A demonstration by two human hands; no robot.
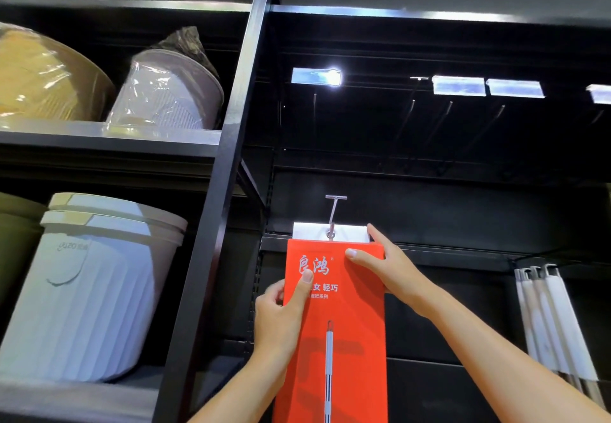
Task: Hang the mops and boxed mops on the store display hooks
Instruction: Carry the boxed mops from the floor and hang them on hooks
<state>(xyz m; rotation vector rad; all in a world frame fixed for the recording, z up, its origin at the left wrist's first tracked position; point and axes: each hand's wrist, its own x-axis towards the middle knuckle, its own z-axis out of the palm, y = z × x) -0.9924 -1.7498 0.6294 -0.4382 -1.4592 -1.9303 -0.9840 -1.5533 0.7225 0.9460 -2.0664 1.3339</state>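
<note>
- Tall red cardboard mop box point(340, 340) at 6 o'clock, its white top tab point(310, 231) on a silver metal hook point(333, 214).
- Left hand point(281, 317) grasps its left edge; right hand point(386, 270) grasps its upper right corner.
- Open dark room toward white hanging mops point(555, 317) at 4 o'clock.

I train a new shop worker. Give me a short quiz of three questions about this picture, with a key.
1. True or false: the left hand and the right hand both hold the red box.
2. Where do the white mops hang? A) left of the red box B) right of it C) on the top shelf
3. Fill in: the tab at the hook is ___ in colour.
Key: 1 true; 2 B; 3 white.
</note>
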